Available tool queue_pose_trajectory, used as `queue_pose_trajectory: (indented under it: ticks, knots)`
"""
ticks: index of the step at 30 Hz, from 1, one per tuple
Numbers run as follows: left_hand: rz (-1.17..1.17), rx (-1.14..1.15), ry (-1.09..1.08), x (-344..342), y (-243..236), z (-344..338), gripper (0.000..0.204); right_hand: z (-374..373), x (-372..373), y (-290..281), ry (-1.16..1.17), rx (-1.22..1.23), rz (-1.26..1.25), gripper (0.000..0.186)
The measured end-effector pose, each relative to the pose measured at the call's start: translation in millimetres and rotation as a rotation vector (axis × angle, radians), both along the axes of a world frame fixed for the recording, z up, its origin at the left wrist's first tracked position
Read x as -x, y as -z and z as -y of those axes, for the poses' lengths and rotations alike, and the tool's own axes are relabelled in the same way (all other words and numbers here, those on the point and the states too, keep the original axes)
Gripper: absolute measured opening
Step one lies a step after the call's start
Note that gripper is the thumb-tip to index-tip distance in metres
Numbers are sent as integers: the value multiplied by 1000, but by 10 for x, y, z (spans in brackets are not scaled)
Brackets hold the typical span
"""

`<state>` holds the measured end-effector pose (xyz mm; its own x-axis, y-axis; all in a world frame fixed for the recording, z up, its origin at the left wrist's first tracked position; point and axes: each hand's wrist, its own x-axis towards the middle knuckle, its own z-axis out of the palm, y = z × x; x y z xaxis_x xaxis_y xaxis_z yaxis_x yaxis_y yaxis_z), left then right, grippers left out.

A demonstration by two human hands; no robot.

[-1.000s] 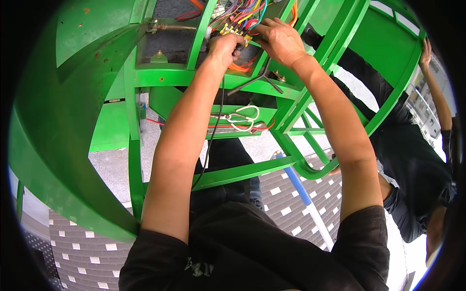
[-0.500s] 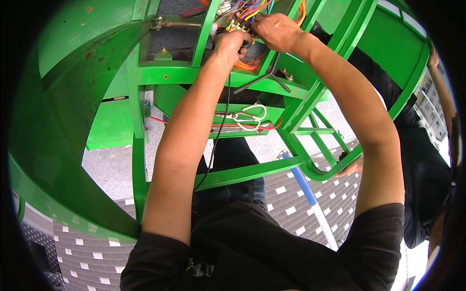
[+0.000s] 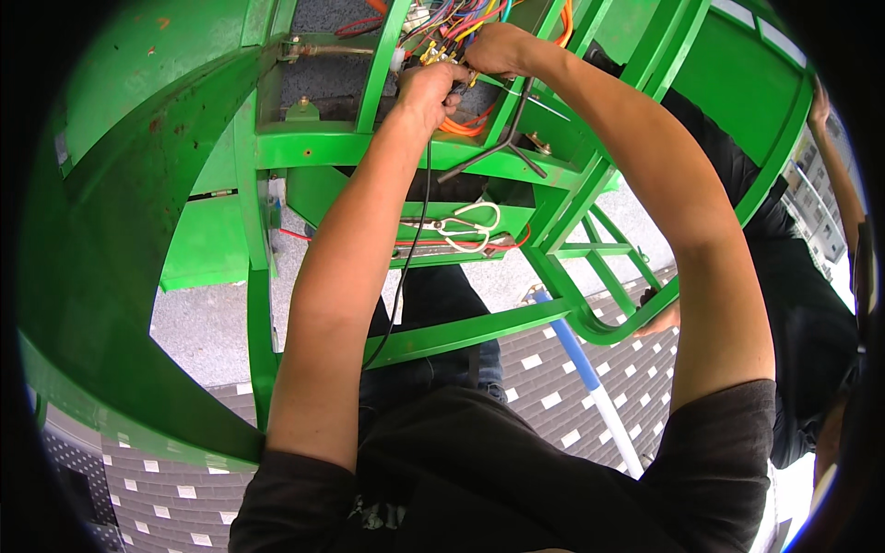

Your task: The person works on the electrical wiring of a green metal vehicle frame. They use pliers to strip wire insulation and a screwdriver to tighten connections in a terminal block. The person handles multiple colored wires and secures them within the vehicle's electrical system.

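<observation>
Both of my hands are in among a bundle of coloured wires [image 3: 461,20] inside a green metal frame [image 3: 318,146]. My left hand [image 3: 426,94] has its fingers closed beside brass-coloured terminals [image 3: 431,55]; what they pinch is too small to make out. From beneath that hand a thin black cable [image 3: 426,198] hangs down across the frame. Just to its right, my right hand [image 3: 498,51] is curled inward at the same terminals, its fingertips largely hidden. Orange cables [image 3: 466,126] loop below the hands.
Scissors with cream handles [image 3: 475,226] and a red wire [image 3: 516,241] lie on a green ledge below. A black forked piece [image 3: 502,147] crosses the frame. A blue-and-white pole [image 3: 581,359] slants at lower right. A co-worker's hand [image 3: 819,101] grips a green panel at far right.
My right hand has shifted slightly left and closer to my left hand, its wrist turned more over the wires. My left hand stays at the terminals. The view has shifted a little.
</observation>
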<state>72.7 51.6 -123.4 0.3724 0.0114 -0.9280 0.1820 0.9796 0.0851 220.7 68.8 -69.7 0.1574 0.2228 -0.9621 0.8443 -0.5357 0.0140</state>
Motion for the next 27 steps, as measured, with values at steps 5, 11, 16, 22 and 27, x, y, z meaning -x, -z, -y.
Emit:
queue_pose_trajectory:
  ticks: [5,11,16,22,27]
  knots:
    - [23,22,-10,36,27,-4,9,255,-118,-104,-72,-296,-4,39]
    - [18,19,-39,44,13,-7,10,389,-227,-254,166,-498,-171,23]
    - [29,7,-39,52,-29,-14,10,362,-193,-343,-333,-690,-230,19]
    - [7,-23,-4,50,-95,-32,9,301,-215,-341,-527,-716,-310,16]
    - [42,14,21,61,-86,-56,10,360,-263,-285,-624,-804,-323,16]
